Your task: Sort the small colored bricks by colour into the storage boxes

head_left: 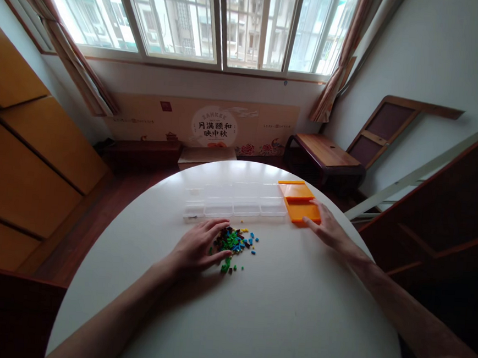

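A small pile of toy building bricks (234, 240) in green, blue, brown and yellow lies mid-table, with a few loose pieces scattered round it. Curved along the pile's left side is my left hand (198, 246), thumb and fingers apart, nothing gripped. My right hand (329, 228) holds the right side of an open orange plastic box (301, 211), the thumb at its near edge and the fingers farther back. Left of that box stands a clear plastic case (247, 208) with compartments, its lid lying back. One small dark piece shows in its left compartment.
Everything rests on a round white table (278, 314). Beyond its far edge stand a cardboard box (207, 155) and a wooden chair (328, 150) by the wall. Orange-brown cabinets (28, 168) are at the left, a window (181, 17) ahead.
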The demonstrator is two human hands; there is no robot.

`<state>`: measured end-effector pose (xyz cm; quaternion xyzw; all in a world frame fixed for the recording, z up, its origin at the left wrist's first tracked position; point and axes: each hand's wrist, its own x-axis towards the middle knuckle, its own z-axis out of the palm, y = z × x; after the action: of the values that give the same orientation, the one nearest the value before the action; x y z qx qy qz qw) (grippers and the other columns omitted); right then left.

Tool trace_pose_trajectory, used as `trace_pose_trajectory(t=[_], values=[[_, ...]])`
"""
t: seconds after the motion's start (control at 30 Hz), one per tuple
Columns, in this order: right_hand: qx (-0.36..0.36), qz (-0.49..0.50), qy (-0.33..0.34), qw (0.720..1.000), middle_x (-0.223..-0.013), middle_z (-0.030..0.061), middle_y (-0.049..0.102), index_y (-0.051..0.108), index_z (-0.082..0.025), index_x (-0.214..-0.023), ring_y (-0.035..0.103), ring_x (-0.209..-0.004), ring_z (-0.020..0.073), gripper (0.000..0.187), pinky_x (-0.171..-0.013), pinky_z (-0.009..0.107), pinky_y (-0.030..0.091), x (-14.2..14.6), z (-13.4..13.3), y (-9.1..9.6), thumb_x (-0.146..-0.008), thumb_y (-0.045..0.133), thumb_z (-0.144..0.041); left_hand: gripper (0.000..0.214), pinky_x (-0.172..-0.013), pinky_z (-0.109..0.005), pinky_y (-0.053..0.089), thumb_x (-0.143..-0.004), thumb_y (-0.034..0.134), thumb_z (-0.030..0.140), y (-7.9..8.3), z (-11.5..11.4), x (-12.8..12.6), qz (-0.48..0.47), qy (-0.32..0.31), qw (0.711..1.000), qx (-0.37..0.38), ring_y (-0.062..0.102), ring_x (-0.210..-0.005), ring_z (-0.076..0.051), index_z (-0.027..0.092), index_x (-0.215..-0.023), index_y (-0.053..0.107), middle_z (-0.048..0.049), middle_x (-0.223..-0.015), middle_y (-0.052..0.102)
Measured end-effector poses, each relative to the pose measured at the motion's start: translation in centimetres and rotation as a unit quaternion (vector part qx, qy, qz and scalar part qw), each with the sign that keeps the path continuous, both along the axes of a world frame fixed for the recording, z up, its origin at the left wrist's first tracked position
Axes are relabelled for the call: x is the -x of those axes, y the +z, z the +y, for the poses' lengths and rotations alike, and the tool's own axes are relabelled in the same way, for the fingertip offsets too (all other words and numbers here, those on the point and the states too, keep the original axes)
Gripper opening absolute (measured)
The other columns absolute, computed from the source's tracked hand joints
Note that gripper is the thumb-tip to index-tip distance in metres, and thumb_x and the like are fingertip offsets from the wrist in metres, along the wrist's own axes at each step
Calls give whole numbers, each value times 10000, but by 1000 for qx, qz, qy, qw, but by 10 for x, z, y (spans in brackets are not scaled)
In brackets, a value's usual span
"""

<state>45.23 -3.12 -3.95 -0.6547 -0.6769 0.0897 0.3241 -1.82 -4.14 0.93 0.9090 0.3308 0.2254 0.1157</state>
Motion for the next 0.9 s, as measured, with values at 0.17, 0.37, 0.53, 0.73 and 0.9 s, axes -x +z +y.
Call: trace_pose_trajectory(t=[0.17,0.37,0.53,0.73,0.9], values=[[4,6,-9,1000,-1641,196,514,494,-216,-1596,507,-1536,400,751,-1303,642,398,13,1,-3,-960,677,-571,719,-1205,-524,526,-1019,696,576,1,-1,0,13,2,1000,9,585,-1461,-365,253,-1622,474,-160,-1632,560],[7,13,-8,1000,-1654,186,501,494,-215,-1589,487,-1551,394,736,-1316,639,381,13,0,-6,-954,673,-543,742,-1230,-530,497,-1028,682,593,-1,0,1,25,2,1000,12,560,-1488,-366,238,-1632,439,-169,-1651,537],[-73,15,-8,997,-1593,174,566,561,-224,-1505,507,-1529,391,596,-1317,661,377,21,-10,11,-985,626,-508,744,-1237,-537,489,-1023,683,606,-1,0,0,30,9,999,17,550,-1498,-370,239,-1625,443,-166,-1646,544],[-128,18,123,984,-1541,112,627,593,-314,-1480,540,-1509,362,432,-1284,651,442,70,-46,41,-1057,558,-394,764,-1224,-526,505,-1013,698,592,-1,-1,-2,17,2,1000,15,567,-1482,-364,261,-1649,434,-158,-1634,563],[-14,8,306,952,-1695,171,490,355,-221,-1704,505,-1559,366,798,-1293,584,464,133,-68,35,-1035,651,-540,876,-1254,-548,479,-994,711,624,-6,-5,0,36,-6,999,22,530,-1527,-388,259,-1709,361,-173,-1681,517]])
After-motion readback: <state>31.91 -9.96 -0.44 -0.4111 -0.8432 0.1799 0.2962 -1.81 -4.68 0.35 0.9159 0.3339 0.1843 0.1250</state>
